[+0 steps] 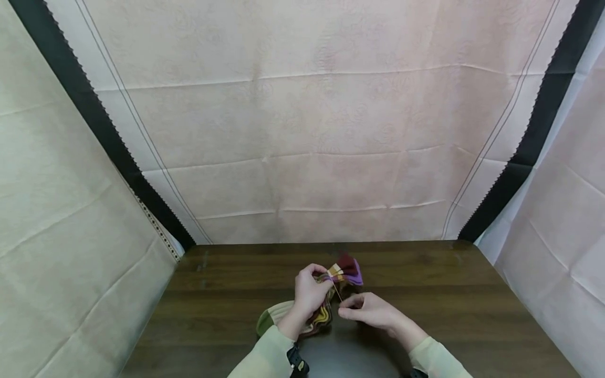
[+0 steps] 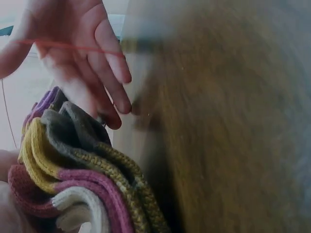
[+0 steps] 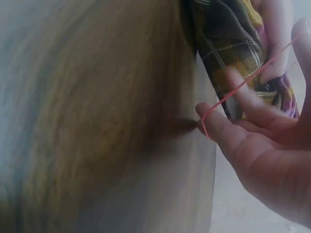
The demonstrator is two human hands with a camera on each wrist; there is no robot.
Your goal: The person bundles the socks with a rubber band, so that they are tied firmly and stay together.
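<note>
My left hand [image 1: 309,294] grips a bundle of folded multicoloured knit socks [image 2: 87,165], in yellow, purple, grey, maroon and cream. One end of the bundle fans out dark red and purple beyond the fingers; a pale green end spreads at the left. Just right of it, my right hand [image 1: 371,311] holds a thin reddish cord [image 3: 250,76]. The right wrist view has this cord stretched tight between thumb and a bent fingertip. From the bundle to the right fingertips runs a thin line in the head view. Whether it is thread or an elastic band, I cannot tell.
Both hands work above a dark brown wooden table [image 1: 236,294], near its front. Pale creased fabric panels [image 1: 331,131] rise behind the table and on both sides, with black strips [image 1: 534,126] along the corners.
</note>
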